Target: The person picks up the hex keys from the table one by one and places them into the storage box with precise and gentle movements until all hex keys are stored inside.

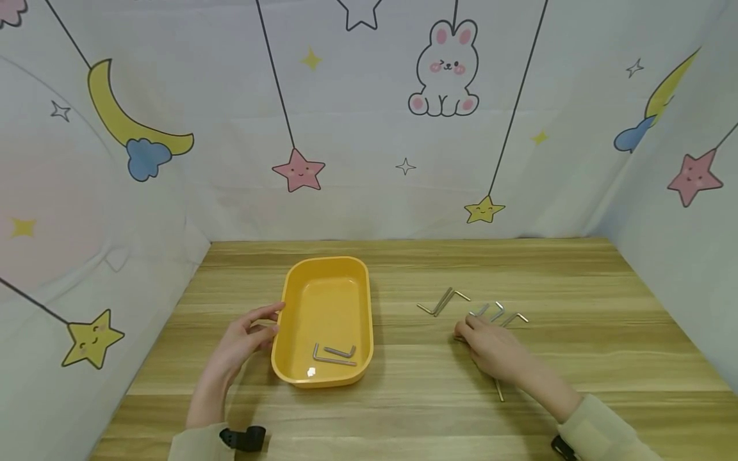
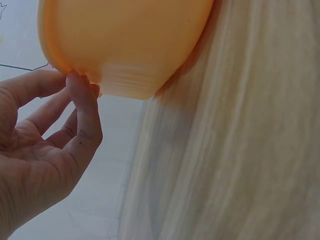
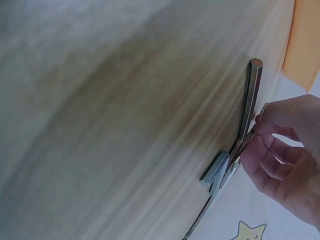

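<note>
A yellow tray (image 1: 323,307) stands on the table, with two L-shaped hex keys (image 1: 336,356) lying at its near end. At the tray's left side, my left hand (image 1: 248,339) has its thumb and fingertips at the rim, and the left wrist view has the left hand (image 2: 55,130) pinching the rim's edge. To the right, my right hand (image 1: 496,346) is low over a loose group of metal hex keys (image 1: 500,310). In the right wrist view, the right hand (image 3: 285,150) pinches a hex key (image 3: 245,142) between thumb and finger; other keys lie against it.
Between the tray and the right hand lie a few more hex keys (image 1: 442,301). One long key end (image 1: 500,390) sticks out below the right hand. A patterned cloth wall (image 1: 369,205) borders the wooden table (image 1: 403,410) at the back and sides.
</note>
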### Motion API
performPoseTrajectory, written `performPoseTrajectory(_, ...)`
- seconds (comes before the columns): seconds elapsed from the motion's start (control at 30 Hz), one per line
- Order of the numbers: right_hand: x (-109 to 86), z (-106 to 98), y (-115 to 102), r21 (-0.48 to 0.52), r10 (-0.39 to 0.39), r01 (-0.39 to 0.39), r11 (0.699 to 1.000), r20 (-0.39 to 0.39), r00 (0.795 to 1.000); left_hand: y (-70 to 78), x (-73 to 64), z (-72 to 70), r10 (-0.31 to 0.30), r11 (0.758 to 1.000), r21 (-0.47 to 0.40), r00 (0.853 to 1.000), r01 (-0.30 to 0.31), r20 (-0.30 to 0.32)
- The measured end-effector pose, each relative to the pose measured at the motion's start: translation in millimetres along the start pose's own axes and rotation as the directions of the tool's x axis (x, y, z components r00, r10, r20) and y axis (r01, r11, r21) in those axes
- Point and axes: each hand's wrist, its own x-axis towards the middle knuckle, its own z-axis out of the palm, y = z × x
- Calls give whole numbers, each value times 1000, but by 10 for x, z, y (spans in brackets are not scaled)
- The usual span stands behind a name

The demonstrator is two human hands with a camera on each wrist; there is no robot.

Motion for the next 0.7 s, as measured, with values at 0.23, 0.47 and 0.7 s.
performPoseTrajectory(0.23,6,10,-7,25,-1,1,1000,-20,1000,-1,-3,2,1,1000,-11,1000,-1,-1)
performPoseTrajectory(0.47,18,3,-18,64,20,-20,998,-3,1000,-12,-5,0,5,1000,-6,1000,-5,-4)
performPoseTrajectory(0.7,29,14,-38,61,18,-17,998,-21,1000,-24,1,9,-6,1000,6,1000,6,-9)
